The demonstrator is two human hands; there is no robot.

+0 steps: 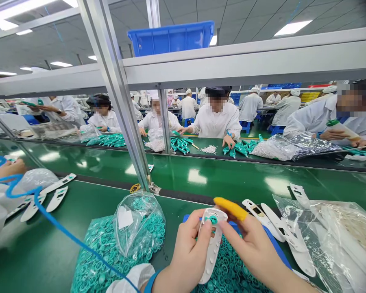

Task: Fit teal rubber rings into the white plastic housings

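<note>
My left hand [190, 244] is wrapped round a white plastic shell [212, 252], long and narrow, held tilted upright. A small green ring [212, 219] sits in the shell's upper end. My right hand [247, 240] touches the shell's upper right edge with its thumb; a yellow cover [231, 208] is on one finger. Whether those fingers pinch anything is hidden. Beneath both hands a blue bin [276, 244] holds many green rings [232, 264]. To the left lies a clear bag of green rings [103, 248], its open top folded over.
More white shells [301, 252] and a clear bag of pale parts [347, 228] lie at the right. A blue coiled hose [64, 228] crosses the left. A metal post [118, 93] stands ahead beside a green belt [177, 171]. Several people in white sit beyond; a person's hand [12, 167] is far left.
</note>
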